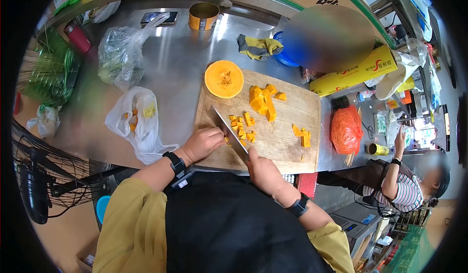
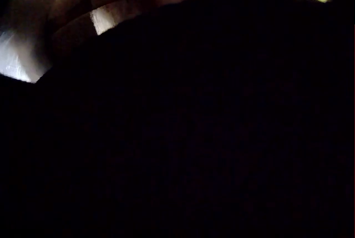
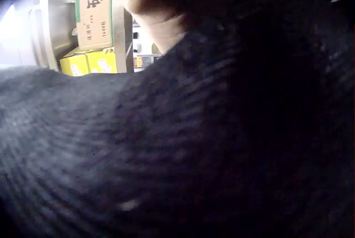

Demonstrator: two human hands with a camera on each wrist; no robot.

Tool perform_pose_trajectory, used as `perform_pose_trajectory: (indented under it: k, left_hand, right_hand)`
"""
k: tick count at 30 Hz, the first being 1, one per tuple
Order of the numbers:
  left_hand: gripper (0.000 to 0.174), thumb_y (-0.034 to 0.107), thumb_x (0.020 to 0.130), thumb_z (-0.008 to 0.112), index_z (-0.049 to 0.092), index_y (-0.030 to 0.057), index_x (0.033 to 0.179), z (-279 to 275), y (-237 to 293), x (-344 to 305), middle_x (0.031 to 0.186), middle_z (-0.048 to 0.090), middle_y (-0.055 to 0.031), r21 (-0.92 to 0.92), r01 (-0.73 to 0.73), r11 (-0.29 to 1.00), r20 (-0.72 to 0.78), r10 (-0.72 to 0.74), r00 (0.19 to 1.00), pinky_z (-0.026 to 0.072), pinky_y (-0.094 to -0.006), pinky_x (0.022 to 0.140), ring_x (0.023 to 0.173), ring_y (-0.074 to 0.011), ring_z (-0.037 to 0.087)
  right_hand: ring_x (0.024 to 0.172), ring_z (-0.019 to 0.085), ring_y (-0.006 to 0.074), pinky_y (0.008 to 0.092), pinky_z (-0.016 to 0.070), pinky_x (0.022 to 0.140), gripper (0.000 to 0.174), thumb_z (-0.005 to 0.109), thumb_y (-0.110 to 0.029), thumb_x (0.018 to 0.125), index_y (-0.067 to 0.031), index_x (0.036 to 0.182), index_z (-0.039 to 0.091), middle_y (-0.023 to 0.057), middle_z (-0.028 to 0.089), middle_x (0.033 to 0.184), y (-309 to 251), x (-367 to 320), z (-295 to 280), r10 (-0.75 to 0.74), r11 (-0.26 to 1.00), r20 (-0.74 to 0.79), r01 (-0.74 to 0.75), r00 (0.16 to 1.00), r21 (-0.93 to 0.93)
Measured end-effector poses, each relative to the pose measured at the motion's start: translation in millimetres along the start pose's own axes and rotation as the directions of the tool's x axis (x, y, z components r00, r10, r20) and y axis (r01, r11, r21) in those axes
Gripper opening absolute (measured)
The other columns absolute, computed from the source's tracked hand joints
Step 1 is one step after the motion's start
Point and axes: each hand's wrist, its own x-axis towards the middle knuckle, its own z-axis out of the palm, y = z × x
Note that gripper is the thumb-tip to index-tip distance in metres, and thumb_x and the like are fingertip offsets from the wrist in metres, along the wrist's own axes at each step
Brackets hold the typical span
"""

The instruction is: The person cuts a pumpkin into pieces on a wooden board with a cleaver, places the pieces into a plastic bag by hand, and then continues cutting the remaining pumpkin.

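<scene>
A wooden cutting board (image 1: 287,112) carries a halved pumpkin (image 1: 224,79) at its upper left corner, large orange chunks (image 1: 263,102) and small diced pieces (image 1: 250,136). The right hand (image 1: 265,172) grips a knife (image 1: 230,134), its blade slanting up and left over the board. Beside the blade, the left hand (image 1: 202,144) has bent fingers, holding a small pumpkin piece (image 1: 226,140) at the fingertips, partly hidden. Dark fabric or shadow fills most of both wrist views; only part of each hand's skin shows along the top, not the fingertips.
Left of the board lie a white bag (image 1: 141,136) and a clear bag (image 1: 122,56). Behind are an open can (image 1: 204,17) and gloves (image 1: 258,47). A yellow box (image 1: 356,71) and a red bag (image 1: 346,129) stand right. Another person (image 1: 407,192) is farther right.
</scene>
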Motion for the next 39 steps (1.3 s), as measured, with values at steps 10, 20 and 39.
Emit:
perform_pose_trajectory:
  k: [10,20,39]
  left_hand:
    - [0.007,0.013,0.087,0.056,0.059,0.0078,0.089,13.9,-12.0,4.3,0.091,0.056,-0.0081,0.048,-0.136,0.990,0.088,0.132,0.987,0.0511,-0.0351,0.071,0.085,-0.0270,0.060]
    - [0.051,0.046,0.100,0.039,0.051,0.0039,0.125,5.5,-14.0,12.2,0.125,0.058,-0.0141,-0.757,0.528,-0.386,0.652,-0.378,0.658,0.0449,-0.0410,0.101,0.115,-0.0264,0.057]
    - [0.026,0.026,0.100,0.044,0.060,0.0082,0.109,51.9,17.0,41.6,0.106,0.066,-0.0094,-0.528,0.158,-0.834,0.615,-0.247,0.749,0.0483,-0.0435,0.090,0.098,-0.0259,0.062]
  right_hand:
    - [0.052,0.062,0.0287,0.0401,0.0486,0.048,0.023,0.055,-0.015,0.096,0.0001,0.107,0.041,0.0168,0.061,0.062,32.1,15.5,13.8,-0.037,0.968,-0.187,0.082,0.982,0.236]
    - [0.047,0.050,0.0109,0.0251,0.0418,0.044,0.042,0.055,-0.008,0.099,-0.0060,0.135,0.036,0.0032,0.057,0.074,6.9,-16.5,-28.0,0.027,0.463,0.044,-0.052,0.999,0.885]
    - [0.046,0.050,0.0080,0.0231,0.0426,0.041,0.043,0.057,-0.010,0.098,-0.0037,0.135,0.037,0.0042,0.061,0.073,62.2,-53.8,11.8,0.187,0.314,-0.003,-0.056,0.982,0.948]
